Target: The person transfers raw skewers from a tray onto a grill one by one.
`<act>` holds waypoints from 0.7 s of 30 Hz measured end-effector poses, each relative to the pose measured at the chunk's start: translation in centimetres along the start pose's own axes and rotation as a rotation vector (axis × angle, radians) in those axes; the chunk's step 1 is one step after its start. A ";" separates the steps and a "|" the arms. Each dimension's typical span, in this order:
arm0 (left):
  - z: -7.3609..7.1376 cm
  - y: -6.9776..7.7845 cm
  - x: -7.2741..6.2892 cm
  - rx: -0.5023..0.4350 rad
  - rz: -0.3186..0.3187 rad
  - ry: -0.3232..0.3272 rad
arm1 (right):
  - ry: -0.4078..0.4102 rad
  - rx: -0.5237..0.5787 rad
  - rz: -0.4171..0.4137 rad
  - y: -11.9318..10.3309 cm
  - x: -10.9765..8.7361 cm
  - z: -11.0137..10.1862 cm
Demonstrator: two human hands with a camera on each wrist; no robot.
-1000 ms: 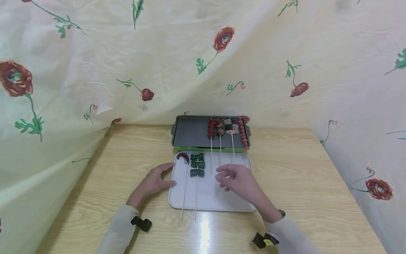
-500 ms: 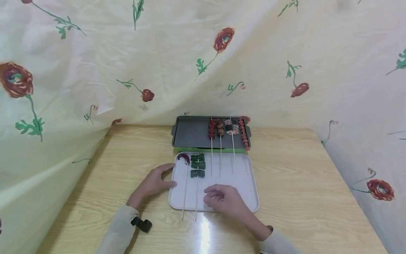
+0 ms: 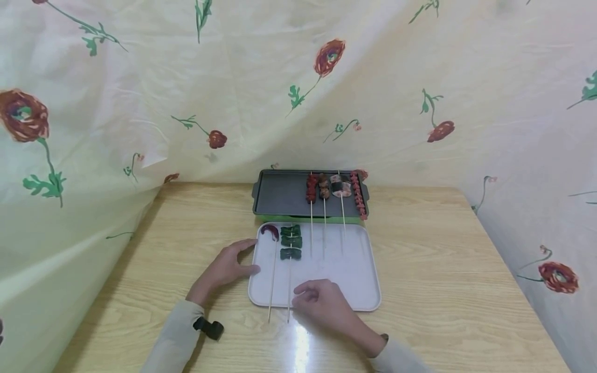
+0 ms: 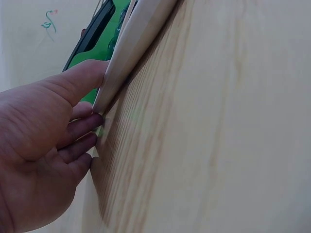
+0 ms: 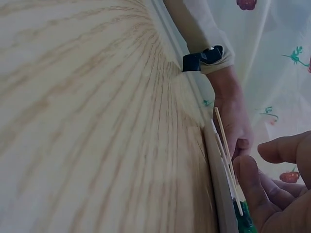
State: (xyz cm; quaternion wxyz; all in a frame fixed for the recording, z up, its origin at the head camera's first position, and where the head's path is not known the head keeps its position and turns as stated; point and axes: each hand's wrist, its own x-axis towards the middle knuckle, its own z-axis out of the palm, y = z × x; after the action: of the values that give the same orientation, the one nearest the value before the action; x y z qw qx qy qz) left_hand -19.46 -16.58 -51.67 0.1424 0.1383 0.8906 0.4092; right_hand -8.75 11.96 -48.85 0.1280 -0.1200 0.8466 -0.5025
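My left hand (image 3: 229, 265) rests against the left edge of a white tray (image 3: 345, 274), thumb and fingers spaced along it. In the left wrist view its thumb and fingertips touch the tray's side. My right hand (image 3: 324, 305) hovers over the tray's front edge, beside the bare stick of a skewer with dark green pieces (image 3: 290, 254). A gap shows between thumb and index finger in the right wrist view, with nothing held. Left of the green skewer lies another skewer with a curved dark red piece (image 3: 270, 231). Both sticks overhang the tray's front.
Behind the tray stands a dark griddle (image 3: 282, 194) on a green base. Several skewers lie on its right half, including red pieces (image 3: 311, 189) and pale-and-black pieces (image 3: 340, 186); some sticks reach over the tray. A flowered cloth (image 3: 261, 93) hangs behind the wooden table (image 3: 434, 248).
My right hand has moved from over the tray's right middle toward me and left, to beside the green skewer's stick. My left hand stays at the tray edge.
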 end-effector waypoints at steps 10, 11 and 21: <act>0.1 -0.2 -0.1 -0.006 -0.016 -0.003 | -0.091 0.128 0.089 0.3 0.0 1.0; 0.2 -0.2 -0.1 -0.007 -0.016 -0.004 | -0.104 0.157 0.100 0.3 0.0 1.1; 0.1 -0.1 -0.1 0.004 0.002 0.009 | -0.100 0.192 0.125 0.0 0.8 1.6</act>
State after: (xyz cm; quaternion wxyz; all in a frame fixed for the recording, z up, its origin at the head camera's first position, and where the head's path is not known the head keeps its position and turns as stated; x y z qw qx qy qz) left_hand -19.33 -16.61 -51.79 0.1376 0.1378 0.8918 0.4083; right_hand -8.97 10.39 -49.67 0.2120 -0.0790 0.7930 -0.5656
